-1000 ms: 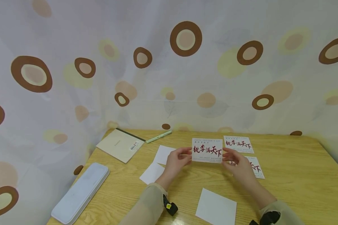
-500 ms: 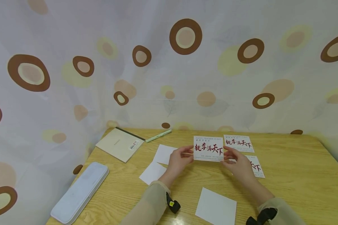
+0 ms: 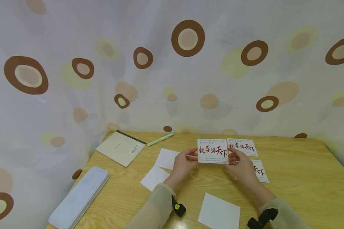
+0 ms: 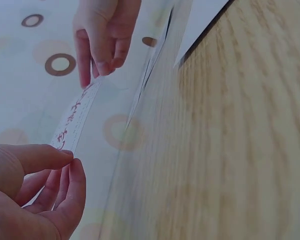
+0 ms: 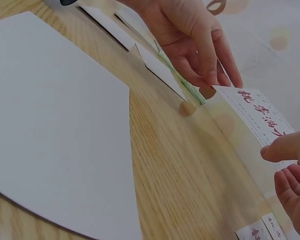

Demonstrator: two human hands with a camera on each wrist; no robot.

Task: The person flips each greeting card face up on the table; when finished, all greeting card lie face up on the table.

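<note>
Both hands hold up a white greeting card [image 3: 212, 150] with red brush lettering and the line "HAPPY TEACHER'S DAY". My left hand [image 3: 183, 165] pinches its left edge between thumb and fingers, as the left wrist view of that hand [image 4: 45, 185] also shows. At the opposite edge my right hand [image 3: 243, 167] grips the card, thumb on its face. Raised above the table, the card [image 5: 262, 115] faces me. Two similar cards lie behind the right hand: one card [image 3: 243, 147] at the back, another card [image 3: 261, 171] partly hidden by that hand.
A blank white square card [image 3: 219, 211] lies near the front. On the left are two white cards, one [image 3: 167, 158] behind the other [image 3: 154, 178], a beige notebook [image 3: 120, 148], a light green pen [image 3: 160, 139] and a pale case [image 3: 79, 197]. A patterned curtain [image 3: 149, 28] hangs behind the table.
The held card has moved slightly to the right in the head view, both hands still gripping its edges. The things on the table stay where they were.
</note>
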